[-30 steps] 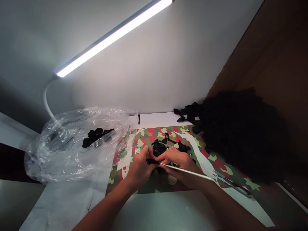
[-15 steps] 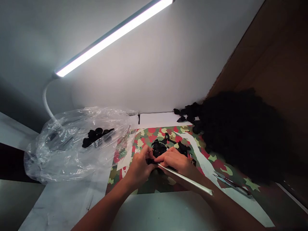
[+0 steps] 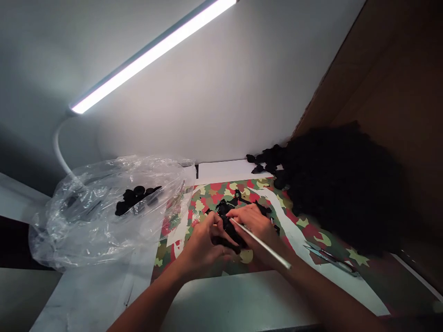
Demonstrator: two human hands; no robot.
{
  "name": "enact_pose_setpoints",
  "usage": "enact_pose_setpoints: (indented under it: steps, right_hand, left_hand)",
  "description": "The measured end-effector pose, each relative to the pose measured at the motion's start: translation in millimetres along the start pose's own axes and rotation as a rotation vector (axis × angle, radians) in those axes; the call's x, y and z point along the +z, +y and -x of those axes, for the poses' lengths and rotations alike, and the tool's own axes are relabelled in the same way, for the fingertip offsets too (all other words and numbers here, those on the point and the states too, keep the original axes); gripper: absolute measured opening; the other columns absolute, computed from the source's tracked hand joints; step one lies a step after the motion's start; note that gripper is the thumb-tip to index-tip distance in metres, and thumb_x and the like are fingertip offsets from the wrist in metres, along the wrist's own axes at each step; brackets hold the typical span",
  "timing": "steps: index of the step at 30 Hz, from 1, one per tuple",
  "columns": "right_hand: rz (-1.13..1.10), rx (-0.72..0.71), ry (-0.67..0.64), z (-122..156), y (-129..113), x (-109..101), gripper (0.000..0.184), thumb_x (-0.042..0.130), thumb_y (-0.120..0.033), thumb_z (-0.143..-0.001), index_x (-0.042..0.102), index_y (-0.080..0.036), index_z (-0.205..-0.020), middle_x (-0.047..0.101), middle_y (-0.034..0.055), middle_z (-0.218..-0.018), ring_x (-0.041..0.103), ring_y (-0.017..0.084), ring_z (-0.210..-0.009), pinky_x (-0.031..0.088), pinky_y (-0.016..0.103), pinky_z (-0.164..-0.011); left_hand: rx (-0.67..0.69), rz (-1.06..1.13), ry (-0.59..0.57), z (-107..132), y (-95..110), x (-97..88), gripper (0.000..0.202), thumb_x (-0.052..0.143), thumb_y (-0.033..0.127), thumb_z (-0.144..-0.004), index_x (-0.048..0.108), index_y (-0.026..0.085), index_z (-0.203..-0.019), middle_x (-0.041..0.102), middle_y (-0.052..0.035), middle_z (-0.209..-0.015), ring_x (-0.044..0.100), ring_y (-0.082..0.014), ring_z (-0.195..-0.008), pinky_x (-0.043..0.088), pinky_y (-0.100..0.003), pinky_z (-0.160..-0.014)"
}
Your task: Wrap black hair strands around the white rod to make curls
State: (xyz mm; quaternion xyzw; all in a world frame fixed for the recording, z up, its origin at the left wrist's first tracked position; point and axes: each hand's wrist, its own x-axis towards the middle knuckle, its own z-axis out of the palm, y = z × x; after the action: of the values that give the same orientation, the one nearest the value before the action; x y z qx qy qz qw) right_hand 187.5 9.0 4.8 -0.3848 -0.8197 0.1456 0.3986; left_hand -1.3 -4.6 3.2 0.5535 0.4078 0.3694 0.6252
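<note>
My left hand (image 3: pixel 207 242) has its thumb and fingers curled around a dark, soft-looking black piece (image 3: pixel 229 240) low over the mat. Close on its right, my right hand (image 3: pixel 256 226) grips a slim, pale stick-like tool (image 3: pixel 265 247). The tool's long shaft slants back over my right wrist; its working tip is hidden by my fingers. Just beyond both hands lie crumpled black scraps (image 3: pixel 223 206) on a camouflage-patterned mat (image 3: pixel 214 188). What kind of part the black piece is, I cannot make out.
A clear plastic bag (image 3: pixel 93 235) with several round black pieces (image 3: pixel 133 198) spreads at the left. On the right, a large black heap (image 3: pixel 342 189) leans against cardboard (image 3: pixel 387 69). Scissors (image 3: pixel 332 260) lie below it. A bright lamp (image 3: pixel 155 55) hangs above.
My left hand has opened wider around the black piece and turned, showing more of it. My right hand has drawn slightly apart from the left, with the tool still gripped. The view has shifted slightly.
</note>
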Motion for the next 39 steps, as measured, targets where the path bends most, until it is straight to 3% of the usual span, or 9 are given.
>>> enact_pose_setpoints:
  steps: [6,11,14,18,23,26,29,33,39]
  right_hand:
    - [0.040,0.336,0.053,-2,22,-15,0.018,0.053,-0.029,-0.099,0.063,-0.024,-0.084,0.076,0.0029,-0.097,0.069,0.022,-0.089,0.050,0.034,-0.079]
    - [0.064,0.449,0.108,-5,27,-22,0.027,0.057,-0.040,-0.095,0.053,-0.024,-0.073,0.062,-0.0029,-0.063,0.056,0.016,-0.055,0.041,0.028,-0.057]
    - [0.034,0.472,0.125,-6,25,-27,0.025,0.051,-0.042,-0.097,0.057,-0.024,-0.082,0.053,-0.0045,-0.059,0.048,0.015,-0.050,0.035,0.028,-0.052]
    - [-0.134,0.538,0.065,-3,24,-25,0.037,0.038,-0.048,-0.103,0.065,-0.024,-0.112,0.042,-0.0057,-0.053,0.042,0.015,-0.047,0.032,0.027,-0.048]
    - [-0.554,0.619,-0.101,2,14,-10,0.051,0.049,-0.065,-0.094,0.069,-0.019,-0.083,0.045,-0.0043,-0.052,0.042,0.012,-0.045,0.036,0.025,-0.043]
    - [-0.660,0.605,-0.175,1,0,-2,0.037,0.068,-0.056,-0.086,0.070,-0.019,-0.083,0.055,-0.0024,-0.060,0.047,0.012,-0.051,0.039,0.024,-0.045]
    - [-0.674,0.614,-0.155,0,-9,0,0.026,0.071,-0.046,-0.086,0.070,-0.019,-0.084,0.056,-0.0027,-0.061,0.047,0.011,-0.053,0.039,0.023,-0.048]
    - [-0.748,0.694,-0.144,3,-6,0,0.031,0.067,-0.048,-0.088,0.067,-0.019,-0.078,0.053,-0.0033,-0.058,0.041,0.010,-0.051,0.034,0.022,-0.046]
    - [-0.890,0.797,-0.048,5,-4,5,0.034,0.073,-0.051,-0.082,0.065,-0.018,-0.075,0.049,-0.0048,-0.051,0.034,0.009,-0.046,0.025,0.023,-0.043]
  left_hand:
    - [0.100,-0.060,0.129,2,12,0.5,0.048,0.081,0.010,-0.069,0.036,0.025,-0.080,0.081,-0.0034,-0.087,0.075,-0.0222,-0.083,0.054,-0.029,-0.064]
    - [0.192,0.012,0.127,2,12,-2.5,0.056,0.088,0.016,-0.066,0.036,0.026,-0.082,0.082,-0.0055,-0.094,0.075,-0.0246,-0.095,0.055,-0.031,-0.072]
    - [0.189,0.044,0.127,3,11,-3.1,0.057,0.089,0.014,-0.066,0.036,0.026,-0.084,0.082,-0.0050,-0.096,0.075,-0.0245,-0.098,0.055,-0.031,-0.074]
    - [0.139,0.094,0.129,2,13,-4.7,0.056,0.088,0.015,-0.067,0.035,0.026,-0.084,0.081,-0.0056,-0.100,0.074,-0.0248,-0.097,0.055,-0.031,-0.073]
    - [0.136,0.175,0.139,-4,4,-7.9,0.053,0.089,0.017,-0.067,0.042,0.025,-0.091,0.080,-0.0056,-0.099,0.074,-0.0208,-0.085,0.054,-0.029,-0.070]
    - [0.151,0.152,0.176,-6,0,-8.7,0.049,0.090,0.016,-0.065,0.051,0.023,-0.093,0.079,-0.0058,-0.099,0.073,-0.0214,-0.093,0.055,-0.030,-0.080]
    - [0.132,0.100,0.197,-6,-1,-8.4,0.040,0.089,0.018,-0.066,0.063,0.020,-0.095,0.078,-0.0073,-0.106,0.072,-0.0223,-0.097,0.055,-0.031,-0.083]
    - [0.093,0.126,0.203,-7,-1,-7.2,0.033,0.089,0.022,-0.067,0.073,0.018,-0.096,0.078,-0.0088,-0.106,0.072,-0.0229,-0.096,0.056,-0.032,-0.084]
    - [0.046,0.245,0.241,-7,-1,-5.2,0.036,0.092,0.020,-0.059,0.075,0.017,-0.090,0.079,-0.0061,-0.093,0.073,-0.0199,-0.085,0.058,-0.028,-0.077]
